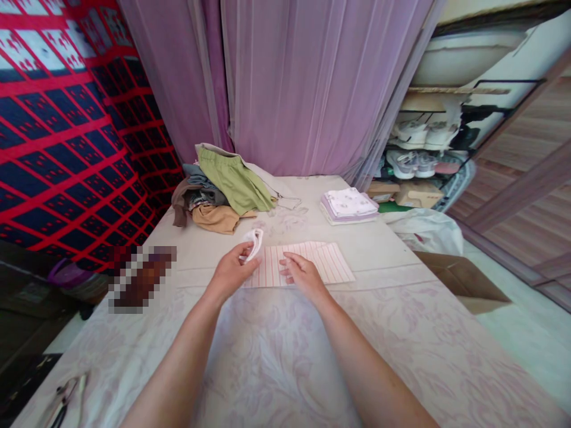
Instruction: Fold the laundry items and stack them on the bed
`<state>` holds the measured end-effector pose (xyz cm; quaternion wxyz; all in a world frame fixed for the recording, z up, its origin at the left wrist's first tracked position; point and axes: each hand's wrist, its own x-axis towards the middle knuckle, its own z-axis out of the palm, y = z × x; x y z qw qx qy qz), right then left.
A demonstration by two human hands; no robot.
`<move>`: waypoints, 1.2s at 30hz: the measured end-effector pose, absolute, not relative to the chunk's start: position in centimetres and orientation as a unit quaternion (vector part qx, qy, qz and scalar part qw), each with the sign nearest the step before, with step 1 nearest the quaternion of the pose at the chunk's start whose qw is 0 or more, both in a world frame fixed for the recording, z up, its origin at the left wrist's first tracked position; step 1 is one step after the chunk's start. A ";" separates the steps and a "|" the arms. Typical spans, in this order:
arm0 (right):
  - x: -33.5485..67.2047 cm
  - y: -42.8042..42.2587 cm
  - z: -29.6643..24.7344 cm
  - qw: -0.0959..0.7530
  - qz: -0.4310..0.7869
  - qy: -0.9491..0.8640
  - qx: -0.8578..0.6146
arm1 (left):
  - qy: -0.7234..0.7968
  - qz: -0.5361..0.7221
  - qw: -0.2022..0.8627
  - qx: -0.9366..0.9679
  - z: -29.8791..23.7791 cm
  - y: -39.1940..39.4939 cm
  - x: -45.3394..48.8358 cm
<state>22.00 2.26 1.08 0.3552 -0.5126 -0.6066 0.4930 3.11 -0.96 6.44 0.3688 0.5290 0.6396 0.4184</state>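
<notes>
A pink-and-white striped cloth (319,261) lies spread in a flat strip on the table in front of me. My left hand (234,267) is closed on its left end, where a white looped edge (255,241) stands up between thumb and fingers. Whether this edge is a waistband or a fold, I cannot tell. Over the middle of the cloth is my right hand (301,273), its fingers loosely bent and slightly apart, with nothing seen in them. Contact between the right fingertips and the cloth is not clear.
A heap of clothes with green shorts (234,181) on top lies at the back left. Folded cloths (349,205) are stacked at the back right. Beyond the table's right edge are a cardboard box (459,282) and a shoe rack (423,148). Purple curtains (303,89) hang behind.
</notes>
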 end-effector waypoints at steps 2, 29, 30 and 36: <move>22.4 3.1 1.0 0.360 0.536 -0.564 -0.515 | 0.646 0.375 0.319 0.584 5.7 -0.3 5.2; 24.8 3.2 2.1 0.311 0.206 -0.701 -0.607 | 0.673 0.078 -0.006 0.735 0.0 1.7 8.0; 25.0 3.0 2.4 0.293 0.210 -0.705 -0.610 | 0.673 0.080 -0.014 0.735 0.0 1.7 8.3; 24.5 1.7 3.4 0.166 0.166 -0.754 -0.613 | 0.632 0.154 -0.073 0.756 -0.9 1.5 7.8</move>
